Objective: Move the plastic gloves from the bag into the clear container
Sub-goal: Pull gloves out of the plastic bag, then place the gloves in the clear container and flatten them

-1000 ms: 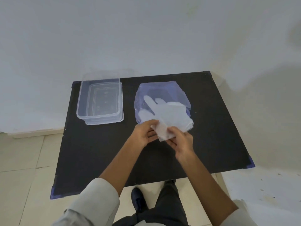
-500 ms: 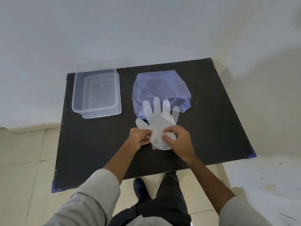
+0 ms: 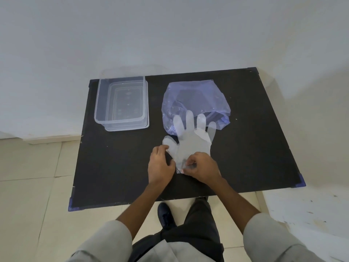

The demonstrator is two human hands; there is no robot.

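Here a clear plastic glove [image 3: 190, 143] lies flat on the black table [image 3: 113, 167], its fingers spread over the mouth of the bluish plastic bag [image 3: 194, 99]. The right hand [image 3: 203, 167] pinches the glove's cuff between thumb and curled fingers; the left hand [image 3: 160, 164] rests loosely curled against the glove's near left edge, beside its thumb. The clear container [image 3: 122, 103] stands empty at the far left, apart from the bag. No readable writing shows anywhere
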